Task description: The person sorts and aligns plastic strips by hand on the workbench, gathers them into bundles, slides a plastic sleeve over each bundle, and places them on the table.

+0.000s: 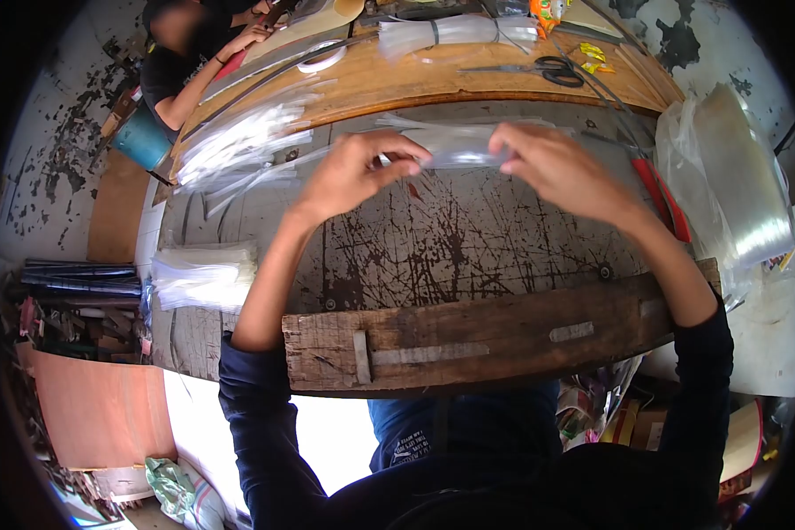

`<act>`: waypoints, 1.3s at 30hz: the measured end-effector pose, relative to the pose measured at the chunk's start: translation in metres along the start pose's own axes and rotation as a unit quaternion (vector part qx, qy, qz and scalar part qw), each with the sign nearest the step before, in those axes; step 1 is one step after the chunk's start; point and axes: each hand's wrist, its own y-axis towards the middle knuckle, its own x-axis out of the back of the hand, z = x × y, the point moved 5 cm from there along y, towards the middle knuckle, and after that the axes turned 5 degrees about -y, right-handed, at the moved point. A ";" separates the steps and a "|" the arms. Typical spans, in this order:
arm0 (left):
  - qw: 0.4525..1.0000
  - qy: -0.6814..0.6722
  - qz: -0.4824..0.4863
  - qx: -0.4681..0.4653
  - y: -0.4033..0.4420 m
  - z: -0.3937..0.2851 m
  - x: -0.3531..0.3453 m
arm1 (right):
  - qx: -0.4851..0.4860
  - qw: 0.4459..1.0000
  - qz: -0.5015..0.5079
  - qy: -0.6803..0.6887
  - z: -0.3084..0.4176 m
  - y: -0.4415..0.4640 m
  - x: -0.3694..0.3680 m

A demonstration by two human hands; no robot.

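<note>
A clear, shiny plastic strip (464,159) spans the gap between my hands above the scratched grey work surface (450,243). My left hand (358,168) pinches its left end between thumb and fingers. At the other end, my right hand (552,168) has its fingers closed on the plastic. More clear plastic strips lie just behind, partly covered by the piece I hold. Left of my left hand, loose clear strips (247,137) are spread in a pile. A stack of clear strips (205,276) rests near my left forearm.
A worn wooden beam (503,331) runs along the front edge. On the raised wooden board (344,119) lie scissors (561,72), a tape roll (322,56) and a tied plastic bundle (459,34). A red-handled tool (661,199) and plastic sheeting (742,185) are at right. Another person (181,75) sits far left.
</note>
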 end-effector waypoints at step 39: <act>0.909 0.214 -0.357 -0.028 -0.014 0.046 0.012 | 0.003 0.991 0.070 -0.110 0.121 0.295 -0.100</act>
